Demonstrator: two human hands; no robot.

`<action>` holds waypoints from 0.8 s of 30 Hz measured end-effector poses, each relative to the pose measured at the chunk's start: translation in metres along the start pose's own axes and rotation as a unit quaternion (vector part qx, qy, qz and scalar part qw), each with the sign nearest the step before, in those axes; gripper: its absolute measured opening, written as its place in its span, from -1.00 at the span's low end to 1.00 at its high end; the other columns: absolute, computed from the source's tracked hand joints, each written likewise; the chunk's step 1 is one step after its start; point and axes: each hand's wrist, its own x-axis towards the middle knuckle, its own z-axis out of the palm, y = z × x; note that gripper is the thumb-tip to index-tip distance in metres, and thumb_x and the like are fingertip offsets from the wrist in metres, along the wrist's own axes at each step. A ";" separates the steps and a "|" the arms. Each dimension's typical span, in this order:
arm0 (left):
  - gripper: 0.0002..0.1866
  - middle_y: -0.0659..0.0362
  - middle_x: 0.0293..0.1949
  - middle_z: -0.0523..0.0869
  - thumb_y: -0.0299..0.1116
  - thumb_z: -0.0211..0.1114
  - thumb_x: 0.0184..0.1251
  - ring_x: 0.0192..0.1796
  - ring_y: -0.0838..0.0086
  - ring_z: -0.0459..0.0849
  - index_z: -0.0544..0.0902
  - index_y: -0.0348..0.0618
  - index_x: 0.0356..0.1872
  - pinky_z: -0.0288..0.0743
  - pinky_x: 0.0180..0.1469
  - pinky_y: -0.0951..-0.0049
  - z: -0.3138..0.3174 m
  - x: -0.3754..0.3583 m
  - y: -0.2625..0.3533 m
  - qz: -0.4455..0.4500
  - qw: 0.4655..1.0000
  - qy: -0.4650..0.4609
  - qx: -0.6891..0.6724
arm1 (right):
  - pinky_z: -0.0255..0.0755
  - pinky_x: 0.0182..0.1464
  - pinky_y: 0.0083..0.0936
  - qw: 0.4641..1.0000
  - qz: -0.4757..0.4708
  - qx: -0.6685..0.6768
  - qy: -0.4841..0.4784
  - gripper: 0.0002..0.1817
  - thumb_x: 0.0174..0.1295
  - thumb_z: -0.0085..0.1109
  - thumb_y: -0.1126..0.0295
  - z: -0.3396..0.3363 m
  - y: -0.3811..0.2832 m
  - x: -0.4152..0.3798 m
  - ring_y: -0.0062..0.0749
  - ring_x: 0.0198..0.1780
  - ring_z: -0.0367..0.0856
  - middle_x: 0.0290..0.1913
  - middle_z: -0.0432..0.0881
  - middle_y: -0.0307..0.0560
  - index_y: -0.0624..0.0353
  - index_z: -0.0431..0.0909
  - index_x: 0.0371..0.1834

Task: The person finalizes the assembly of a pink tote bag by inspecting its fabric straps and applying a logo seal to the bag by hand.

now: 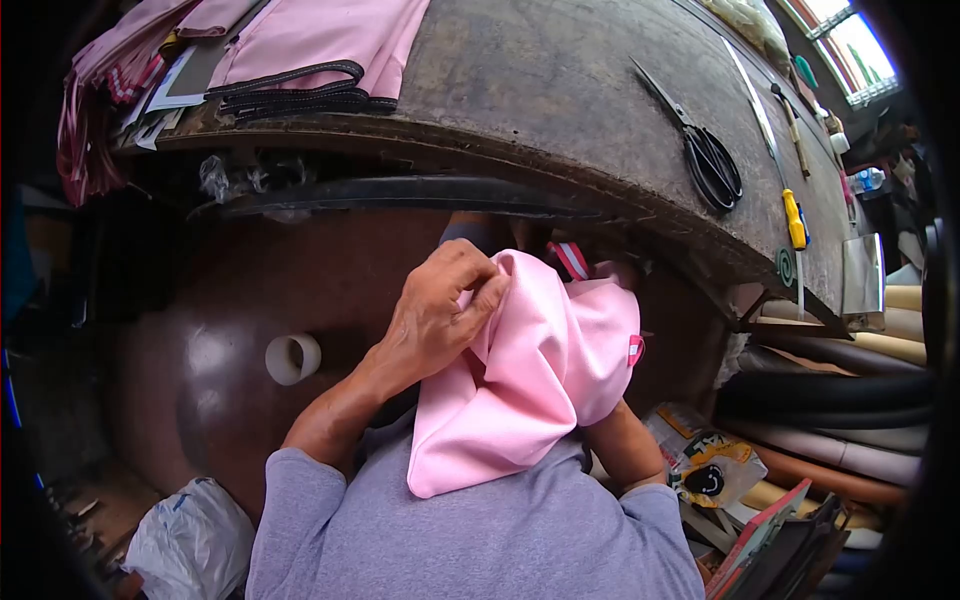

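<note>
My left hand [425,310] is closed, pinching the upper edge of a pink fabric piece [530,350] between thumb and fingers. The piece hangs in loose folds in front of my chest. A small red tag [635,350] shows on its right side, and a red-and-white striped strap [570,260] sticks up behind it. My right forearm [625,445] goes in under the fabric, so the cloth covers my right hand and its fingers are hidden.
On the workbench [520,80] lie black-handled scissors [712,165], a yellow-handled screwdriver [795,220] and folded pink pieces with black edging [320,60]. A tape roll [292,358] is on the floor. Material rolls [850,455] are stacked right, a white plastic bag [195,540] lower left.
</note>
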 end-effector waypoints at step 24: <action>-0.86 0.02 -0.29 0.65 -0.59 0.37 0.24 -0.33 0.20 0.72 0.62 -0.28 -0.20 0.62 -0.29 0.34 0.003 -0.033 0.018 -0.026 0.994 0.044 0.101 | 0.08 0.57 -0.44 0.999 -0.012 0.048 0.023 -0.34 0.57 0.01 0.18 0.016 -0.017 0.013 -0.30 0.53 0.24 0.53 0.25 0.02 0.14 0.05 0.61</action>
